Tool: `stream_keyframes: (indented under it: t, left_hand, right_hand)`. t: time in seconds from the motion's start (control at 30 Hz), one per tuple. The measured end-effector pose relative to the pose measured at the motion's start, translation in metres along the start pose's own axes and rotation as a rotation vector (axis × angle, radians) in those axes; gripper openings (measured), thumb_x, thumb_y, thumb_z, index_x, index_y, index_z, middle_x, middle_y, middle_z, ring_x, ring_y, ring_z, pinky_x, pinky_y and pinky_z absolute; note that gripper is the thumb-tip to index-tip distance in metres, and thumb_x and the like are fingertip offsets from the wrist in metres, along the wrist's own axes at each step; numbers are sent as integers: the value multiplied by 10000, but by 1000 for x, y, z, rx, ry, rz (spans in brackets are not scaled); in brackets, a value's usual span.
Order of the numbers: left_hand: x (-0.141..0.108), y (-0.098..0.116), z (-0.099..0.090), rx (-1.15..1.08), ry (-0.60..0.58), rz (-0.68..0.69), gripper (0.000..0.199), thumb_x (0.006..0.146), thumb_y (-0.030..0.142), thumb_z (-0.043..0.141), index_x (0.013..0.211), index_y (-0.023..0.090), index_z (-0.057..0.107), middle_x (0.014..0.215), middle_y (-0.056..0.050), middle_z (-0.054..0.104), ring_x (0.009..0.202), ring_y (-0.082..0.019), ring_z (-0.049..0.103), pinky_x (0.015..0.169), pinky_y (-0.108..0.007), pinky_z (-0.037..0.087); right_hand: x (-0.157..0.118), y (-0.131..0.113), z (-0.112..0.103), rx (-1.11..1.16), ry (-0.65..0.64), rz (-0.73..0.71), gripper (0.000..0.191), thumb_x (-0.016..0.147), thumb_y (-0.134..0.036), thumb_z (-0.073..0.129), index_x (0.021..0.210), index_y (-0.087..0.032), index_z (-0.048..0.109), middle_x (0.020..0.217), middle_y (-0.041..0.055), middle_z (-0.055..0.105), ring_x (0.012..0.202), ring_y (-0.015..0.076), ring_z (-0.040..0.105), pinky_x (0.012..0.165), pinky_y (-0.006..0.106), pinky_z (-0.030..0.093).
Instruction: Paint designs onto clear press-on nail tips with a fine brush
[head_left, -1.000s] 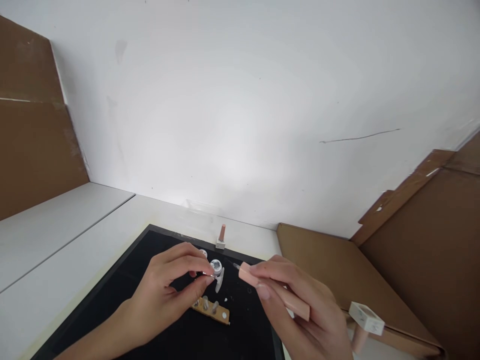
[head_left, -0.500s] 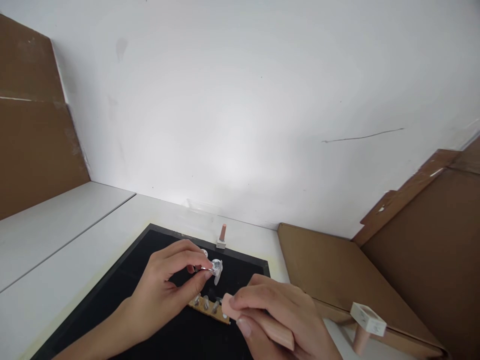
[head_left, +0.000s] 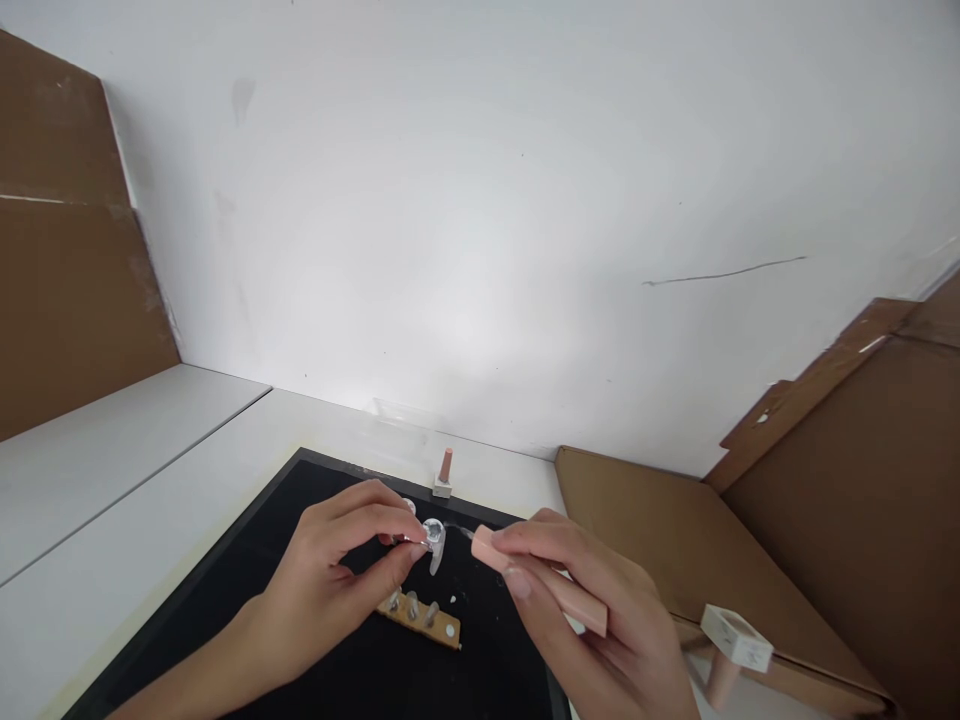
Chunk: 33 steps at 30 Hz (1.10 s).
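Note:
My left hand (head_left: 345, 565) pinches a small shiny silver piece between thumb and fingertips. At its end sits a round clear part, and a clear false nail (head_left: 437, 553) hangs beside it. In my right hand (head_left: 592, 610) is a nail polish brush (head_left: 540, 580), gripped by its peach cap-handle, with the thin bristle end pointing left toward the false nail. Whether the bristles touch it I cannot tell. Below the hands, a brown strip (head_left: 420, 622) with several clear upright pieces and a white dot lies on the black mat (head_left: 270, 560).
A white nail polish bottle with a peach cap (head_left: 445, 467) stands at the mat's far edge. Behind it is a clear plastic tray (head_left: 405, 413). A similar white and peach bottle (head_left: 735, 640) is at the right, beside a cardboard box (head_left: 637, 520). A white wall rises behind.
My right hand has moved the brush up and to the right, away from the brown strip, level with the false nail. My left hand has stayed almost still.

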<state>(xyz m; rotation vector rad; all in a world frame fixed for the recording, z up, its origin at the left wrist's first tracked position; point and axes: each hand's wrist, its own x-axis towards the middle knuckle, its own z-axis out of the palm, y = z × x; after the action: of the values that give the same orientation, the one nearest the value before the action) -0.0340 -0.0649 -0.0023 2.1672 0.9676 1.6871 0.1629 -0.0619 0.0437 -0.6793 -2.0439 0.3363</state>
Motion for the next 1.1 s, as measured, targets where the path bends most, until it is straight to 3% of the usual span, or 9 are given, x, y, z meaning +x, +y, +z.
stream_keyframes:
  t: [0.3,0.73,1.1]
  left_hand:
    - [9,2,1,-2,4,-24,197,796,8,583,851,193,620,750,-10,632,650,-104,609,566,-169,497]
    - [1,0,1,-7,-10,7,204,792,-2,570,840,181,646,751,-34,640,649,-131,630,537,-196,507]
    - [10,4,0,-11,12,-11,197,789,-3,580,844,182,622,735,-18,623,634,-111,603,545,-178,501]
  right_hand:
    - [2,-9,-3,61,-181,-68,224,797,-31,503,906,-217,561,717,-22,651,572,82,551,543,184,429]
    - [-1,-1,3,-31,7,-28,179,852,-84,499,946,-220,569,690,-4,613,562,116,569,507,216,452]
    - [8,-13,-3,36,-143,-65,202,802,-28,510,866,-208,575,691,-24,681,554,85,584,543,183,457]
